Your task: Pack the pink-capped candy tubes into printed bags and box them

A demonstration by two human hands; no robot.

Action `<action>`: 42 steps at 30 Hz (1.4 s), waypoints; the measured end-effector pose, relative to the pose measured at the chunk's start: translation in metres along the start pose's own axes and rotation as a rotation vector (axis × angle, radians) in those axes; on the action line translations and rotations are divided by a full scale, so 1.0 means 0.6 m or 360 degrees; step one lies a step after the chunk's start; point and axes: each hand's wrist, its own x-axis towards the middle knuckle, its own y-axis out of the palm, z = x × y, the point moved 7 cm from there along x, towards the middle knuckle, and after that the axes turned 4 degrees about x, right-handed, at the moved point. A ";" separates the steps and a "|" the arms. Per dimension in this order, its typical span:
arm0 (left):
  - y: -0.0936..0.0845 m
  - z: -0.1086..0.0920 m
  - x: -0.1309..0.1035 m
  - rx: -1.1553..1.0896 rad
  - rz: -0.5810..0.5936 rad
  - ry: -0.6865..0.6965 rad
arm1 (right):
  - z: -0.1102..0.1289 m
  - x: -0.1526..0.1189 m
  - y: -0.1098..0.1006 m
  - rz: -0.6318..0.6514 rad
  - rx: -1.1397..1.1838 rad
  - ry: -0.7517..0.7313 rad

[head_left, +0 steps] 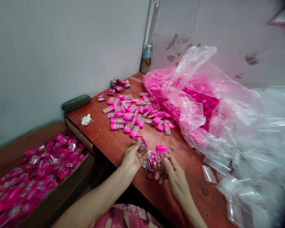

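Observation:
Near the table's front edge, my left hand (pixel 133 155) pinches a small pink printed wrapper (pixel 142 144) between thumb and fingers. My right hand (pixel 174 175) is closed on a small clear candy container (pixel 161 155). It stands upright, its pink cap on top and small round pink pieces inside. Between my hands another shiny pink wrapper (pixel 149 161) lies on the table. Just beyond my left hand a loose pile of the same capped containers (pixel 130 114) is spread out. Whether the wrapper in my left hand has anything inside, I cannot tell.
A cardboard box (pixel 85 169) of pink packets stands at lower left. On the red table (pixel 104 141) are a dark case (pixel 76 103), white tissue (pixel 86 119) and wrapper stack (pixel 121 85). A big plastic bag (pixel 190 107) with pink contents and clear empty containers (pixel 247 186) occupy the right.

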 end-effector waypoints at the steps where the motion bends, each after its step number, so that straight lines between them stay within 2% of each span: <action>1: 0.001 0.002 0.001 -0.0024 -0.0018 -0.0017 | -0.005 -0.015 0.017 0.0018 0.0030 -0.0009; 5: 0.008 0.009 -0.001 -0.0070 0.0040 -0.0017 | -0.022 -0.035 0.052 -0.0018 -0.0015 -0.0057; 12: 0.026 0.005 -0.029 -0.0001 0.0193 0.0165 | -0.025 -0.023 0.052 -0.0145 -0.0105 -0.0113; 15: 0.037 0.001 -0.042 0.0173 0.0271 0.0223 | -0.022 -0.018 0.056 -0.0107 -0.0026 -0.0122; 19: 0.046 -0.006 -0.049 0.0380 0.0403 0.0257 | -0.025 -0.011 0.066 0.0057 0.0258 -0.0071; 23: 0.050 -0.014 -0.046 0.0455 0.0523 0.0308 | -0.031 -0.005 0.061 0.0055 0.0351 -0.0063; 31: 0.057 -0.009 -0.052 0.0708 0.0638 0.0268 | -0.025 -0.012 0.047 -0.0095 0.0108 -0.0186; 37: 0.059 -0.006 -0.050 0.0886 0.0738 0.0317 | -0.032 -0.005 0.054 0.0098 0.0520 -0.0074; 42: 0.056 0.010 -0.056 0.0938 0.0787 0.0289 | -0.037 -0.005 0.046 0.0011 0.0538 -0.0032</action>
